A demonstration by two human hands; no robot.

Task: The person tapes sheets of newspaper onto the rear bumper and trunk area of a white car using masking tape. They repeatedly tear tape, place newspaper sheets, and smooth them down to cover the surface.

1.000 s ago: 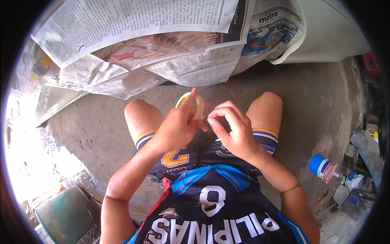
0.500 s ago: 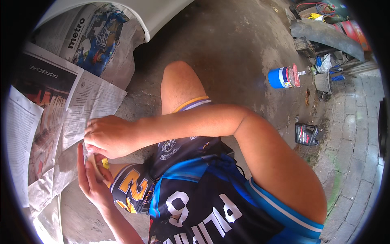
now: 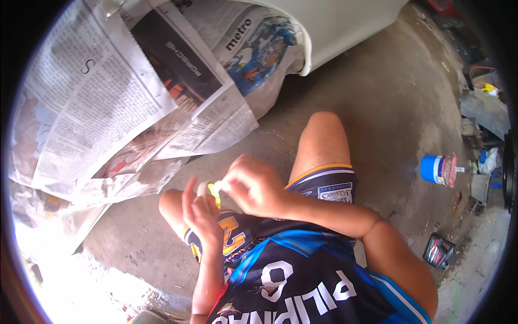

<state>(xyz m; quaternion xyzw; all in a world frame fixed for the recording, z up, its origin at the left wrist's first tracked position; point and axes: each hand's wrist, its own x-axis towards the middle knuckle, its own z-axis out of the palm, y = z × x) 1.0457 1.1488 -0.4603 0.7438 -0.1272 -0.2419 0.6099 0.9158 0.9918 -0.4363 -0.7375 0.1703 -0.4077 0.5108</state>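
Observation:
My left hand [image 3: 202, 213] holds a roll of tape [image 3: 215, 195], cream-coloured with a yellow inner side, between thumb and fingers above my left knee. Close by on its right, my right hand [image 3: 252, 186] is curled, thumb and forefinger pinched together at a small pale bit beside the roll, perhaps the tape's end. Motion blurs the fingers of both hands. Beyond them hang overlapping newspaper sheets [image 3: 113, 102], covering part of a pale car-body panel [image 3: 345, 32]. Neither hand touches the paper.
A blue bucket [image 3: 430, 169] with a reddish upper part appears on the concrete floor at right. Nearer stands a black plastic jug [image 3: 438, 250]. Scrap and loose parts [image 3: 485, 124] line the far right side. My bent knees [image 3: 324, 140] frame the space below my hands.
Both hands have come away from the newspaper and back toward my lap with the roll. My view has swung left, so the papered panel and bucket appear farther right.

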